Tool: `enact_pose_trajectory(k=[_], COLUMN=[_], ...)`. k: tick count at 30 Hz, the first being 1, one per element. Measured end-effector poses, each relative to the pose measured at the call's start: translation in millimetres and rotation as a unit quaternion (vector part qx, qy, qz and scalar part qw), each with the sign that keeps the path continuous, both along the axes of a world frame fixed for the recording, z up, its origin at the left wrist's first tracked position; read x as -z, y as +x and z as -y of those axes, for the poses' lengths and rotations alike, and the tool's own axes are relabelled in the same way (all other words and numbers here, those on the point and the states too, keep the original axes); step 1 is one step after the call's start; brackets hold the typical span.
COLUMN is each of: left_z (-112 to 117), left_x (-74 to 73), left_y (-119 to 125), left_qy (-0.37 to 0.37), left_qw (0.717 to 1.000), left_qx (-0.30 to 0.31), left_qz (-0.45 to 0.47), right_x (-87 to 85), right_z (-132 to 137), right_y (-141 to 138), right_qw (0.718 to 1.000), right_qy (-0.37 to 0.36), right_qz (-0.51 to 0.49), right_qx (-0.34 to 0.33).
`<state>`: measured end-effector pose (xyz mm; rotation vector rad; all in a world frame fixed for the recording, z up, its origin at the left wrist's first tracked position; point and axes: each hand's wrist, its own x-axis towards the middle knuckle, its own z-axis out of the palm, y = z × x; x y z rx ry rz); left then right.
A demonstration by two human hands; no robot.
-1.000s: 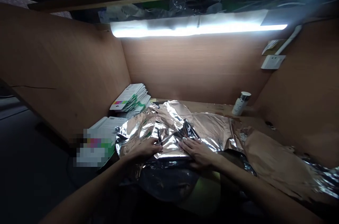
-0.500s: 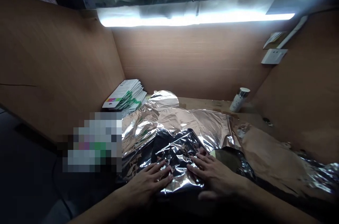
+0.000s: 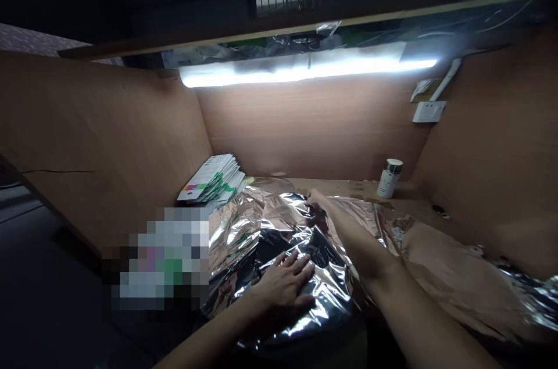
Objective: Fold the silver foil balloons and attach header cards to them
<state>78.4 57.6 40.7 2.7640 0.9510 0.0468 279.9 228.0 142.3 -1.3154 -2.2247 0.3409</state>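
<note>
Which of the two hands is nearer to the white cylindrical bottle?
The right hand, at the far part of the crumpled shiny silver foil; the left hand lies nearer the camera.

No legible txt: fine print on stacked white pkts (image 3: 213, 178), beyond & to L of L hand (image 3: 285, 282), too small to read; pixelated pkt area (image 3: 161, 264), directly L of same hand, unreadable; dark marks on white btl (image 3: 386, 183), R of R hand (image 3: 319, 205), indistinct.

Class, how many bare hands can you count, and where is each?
2: the left hand lies spread on the shiny film; the right hand is farther back, over the film. No others show.
</note>
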Motion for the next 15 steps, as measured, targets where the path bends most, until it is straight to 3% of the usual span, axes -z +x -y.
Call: enact_pose_trajectory(k=[4,7,9,11,13,15], left_z=[-28,-49,-63,-72,-74,-69], left_x=[6.9,6.3,5.8,5.5,4.8,2.6], left_y=[-8,-10,-6,1,6,3], left_qy=[0.010,0.022,0.016,0.002,-0.011,-0.014], left_qw=[1.000,0.999,0.999,0.998,0.997,0.995], left_qx=[-0.013,-0.015,-0.006,-0.003,-0.005,-0.012], left_qz=[0.004,0.019,0.039,0.058,0.075,0.102], right_x=[-13.9,-4.5,14.0,39.9,68.7,94.7], right_z=[-15,11,49,94,132,156], right_y=[1,18,32,45,55,63], right_qw=[0.999,0.997,0.989,0.959,0.934,0.926], right_qy=[0.020,0.044,0.076,0.139,0.180,0.192], right_qz=[-0.005,-0.008,0.007,0.061,0.129,0.167], right_qx=[-0.028,-0.059,-0.126,-0.238,-0.281,-0.279])
